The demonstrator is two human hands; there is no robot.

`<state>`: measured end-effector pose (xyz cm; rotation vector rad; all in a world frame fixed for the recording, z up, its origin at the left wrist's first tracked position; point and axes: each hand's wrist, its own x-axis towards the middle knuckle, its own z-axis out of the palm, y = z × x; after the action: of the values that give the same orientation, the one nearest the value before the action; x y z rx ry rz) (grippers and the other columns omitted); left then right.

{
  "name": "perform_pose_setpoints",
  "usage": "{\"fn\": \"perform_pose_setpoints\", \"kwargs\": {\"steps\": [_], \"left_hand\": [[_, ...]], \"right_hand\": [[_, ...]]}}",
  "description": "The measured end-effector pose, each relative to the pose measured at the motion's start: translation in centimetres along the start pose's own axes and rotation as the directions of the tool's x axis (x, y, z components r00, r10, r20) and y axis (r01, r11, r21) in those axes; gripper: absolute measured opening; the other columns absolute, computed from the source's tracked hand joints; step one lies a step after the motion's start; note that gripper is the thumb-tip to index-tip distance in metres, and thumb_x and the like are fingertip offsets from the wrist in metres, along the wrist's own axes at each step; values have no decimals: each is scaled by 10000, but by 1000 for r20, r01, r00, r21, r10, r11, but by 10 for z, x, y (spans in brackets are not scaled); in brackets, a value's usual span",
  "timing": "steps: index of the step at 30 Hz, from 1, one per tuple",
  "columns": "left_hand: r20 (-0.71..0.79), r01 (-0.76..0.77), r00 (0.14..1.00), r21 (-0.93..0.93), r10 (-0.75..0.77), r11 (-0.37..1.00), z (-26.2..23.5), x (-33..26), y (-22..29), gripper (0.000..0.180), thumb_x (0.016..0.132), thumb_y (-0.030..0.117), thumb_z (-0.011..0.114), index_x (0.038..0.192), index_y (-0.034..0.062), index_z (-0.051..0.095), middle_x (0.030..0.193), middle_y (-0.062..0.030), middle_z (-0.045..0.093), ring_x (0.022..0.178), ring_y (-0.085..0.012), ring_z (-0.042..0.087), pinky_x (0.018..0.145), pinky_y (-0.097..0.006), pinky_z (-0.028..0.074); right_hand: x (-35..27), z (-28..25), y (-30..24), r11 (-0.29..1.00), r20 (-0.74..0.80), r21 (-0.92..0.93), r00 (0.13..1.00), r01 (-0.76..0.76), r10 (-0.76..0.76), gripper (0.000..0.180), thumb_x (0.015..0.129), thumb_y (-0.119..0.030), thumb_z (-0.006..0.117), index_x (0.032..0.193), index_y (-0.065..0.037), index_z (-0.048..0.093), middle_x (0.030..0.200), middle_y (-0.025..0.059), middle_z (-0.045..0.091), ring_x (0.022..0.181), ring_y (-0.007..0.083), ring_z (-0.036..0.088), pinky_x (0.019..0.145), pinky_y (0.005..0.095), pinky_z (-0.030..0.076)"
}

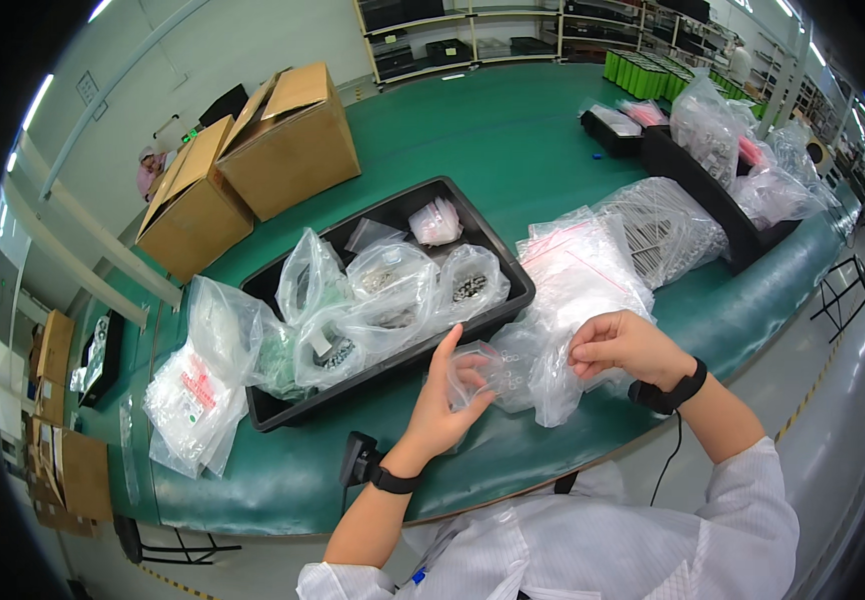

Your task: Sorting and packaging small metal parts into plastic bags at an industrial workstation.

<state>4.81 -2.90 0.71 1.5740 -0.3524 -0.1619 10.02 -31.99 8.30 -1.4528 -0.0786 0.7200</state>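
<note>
Bright ceiling tubes, sheen on green table, bowed edges

**Tray by the table's near edge!**

Bags sit inside, more bags just left of it. Swing right: packets beside the tray, then a bag of rods, then a second tray holding further bags toward the table's right end. And behind the first tray, to the left, two cartons side by side!
</note>
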Motion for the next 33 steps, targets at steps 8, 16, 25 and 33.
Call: {"fn": "perform_pose_setpoints", "kwargs": {"steps": [8, 16, 25, 33], "left_hand": [[-35, -249, 968, -79, 247, 965, 5, -4, 14, 912, 834, 68, 698, 1540, 71, 121, 1269, -159, 507, 1040, -202, 546, 1001, -398, 412], [35, -344, 939, 100, 342, 934, 10, -9, 24, 971, 777, -30, 721, 1537, 62, 123, 1321, -148, 490, 1063, -218, 549, 1000, -394, 424], [-61, -394, 914, 100, 401, 914, 11, -11, 29, 981, 760, 8, 754, 1532, 45, 149, 1281, -158, 537, 1123, -262, 579, 1002, -396, 435], [-85, -433, 893, 114, 443, 894, 10, -8, 28, 970, 774, 28, 753, 1531, 44, 147, 1288, -162, 526, 1145, -266, 570, 1006, -389, 428]], "right_hand": [[-14, 14, -56, 998, 34, 17, 997, 63, -63, 173, 924, -100, 648, 1017, 45, 659, 954, 126, 697, 867, 176, 701, 772, 281, 591], [10, 60, -85, 985, 200, -171, 979, -2, 36, 206, 945, -96, 604, 1070, 60, 652, 1004, 147, 702, 901, 176, 707, 797, 259, 590], [20, 89, -95, 958, 319, -285, 940, -26, 120, 263, 981, -160, 564, 1107, 50, 661, 1031, 126, 707, 925, 138, 692, 834, 247, 568], [18, 102, -102, 919, 381, -381, 923, 102, 55, 274, 980, -185, 570, 1123, 20, 683, 1041, 87, 716, 896, 126, 681, 867, 257, 543]]}}
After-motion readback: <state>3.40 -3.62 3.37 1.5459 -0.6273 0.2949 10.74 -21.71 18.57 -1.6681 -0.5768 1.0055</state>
